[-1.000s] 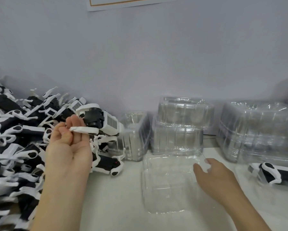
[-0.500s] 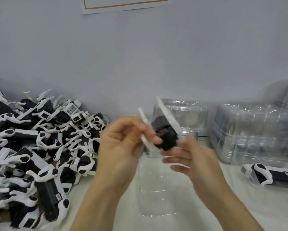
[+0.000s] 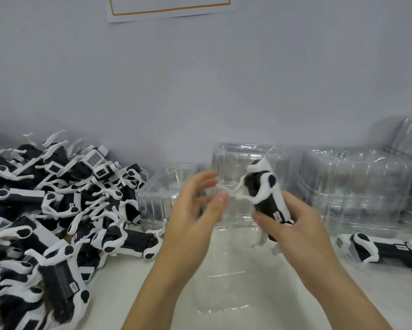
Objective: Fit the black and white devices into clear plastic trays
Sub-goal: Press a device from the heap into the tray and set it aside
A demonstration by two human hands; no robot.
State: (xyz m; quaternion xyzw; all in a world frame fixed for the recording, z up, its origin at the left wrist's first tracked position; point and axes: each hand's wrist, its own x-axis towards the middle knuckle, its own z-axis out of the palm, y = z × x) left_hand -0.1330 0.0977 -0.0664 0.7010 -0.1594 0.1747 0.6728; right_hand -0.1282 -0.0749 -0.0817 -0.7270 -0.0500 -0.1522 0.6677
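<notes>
Right now the right hand [image 3: 293,225] grips one black and white device [image 3: 265,191] by its lower body, fingers and thumb curled round it, and holds it in the air with its long axis close to upright, the top tipped a little toward the left. The left hand [image 3: 198,210] is beside it at the same height, thumb and fingertips closing on a thin white leg [image 3: 236,195] that sticks out of the device toward it; motion blur hides how firm that pinch is. Directly below both hands an empty clear tray [image 3: 224,289] lies flat on the counter [image 3: 390,294], nearer the viewer than the stacked trays [image 3: 352,186] at the wall. Fitting it would, I judge, mean turning the device from upright to lying flat and lowering it straight down. Both hands are about equally near the tray; the right carries the load.
</notes>
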